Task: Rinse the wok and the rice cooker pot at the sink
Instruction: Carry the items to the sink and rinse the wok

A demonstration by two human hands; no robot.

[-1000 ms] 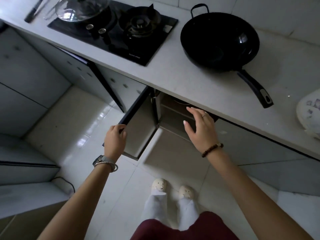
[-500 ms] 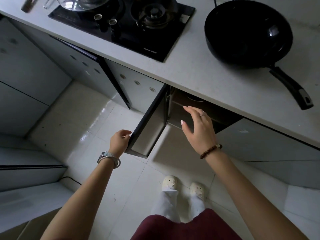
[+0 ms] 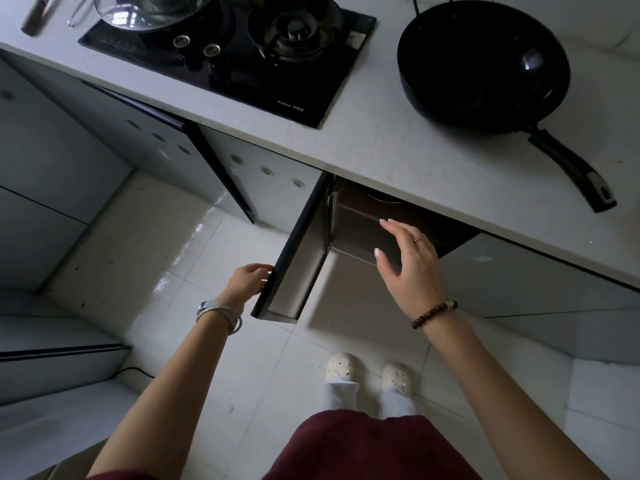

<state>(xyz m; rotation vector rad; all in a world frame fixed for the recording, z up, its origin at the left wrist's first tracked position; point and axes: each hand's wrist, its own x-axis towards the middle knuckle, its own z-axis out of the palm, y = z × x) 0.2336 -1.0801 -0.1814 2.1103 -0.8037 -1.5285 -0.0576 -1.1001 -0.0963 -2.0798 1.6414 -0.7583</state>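
Wok [image 3: 483, 64] sits on the surface [image 3: 381, 154], upper right; rinsing apparently not begun.
Left hand [image 3: 247, 280] grips the cabinet door [image 3: 294, 251]; right hand [image 3: 408, 263] spread, empty.

I am standing in a home kitchen. A black gas hob [image 3: 242, 81] is set into the pale countertop [image 3: 381, 161] in front of me, with a glass lid [image 3: 152, 12] over one burner and a black wok [image 3: 481, 64] beside it. Below run grey cabinets [image 3: 277, 199], one cabinet door [image 3: 298, 265] swung open above a glossy tiled floor [image 3: 166, 244]. My feet are in house slippers [image 3: 341, 367].
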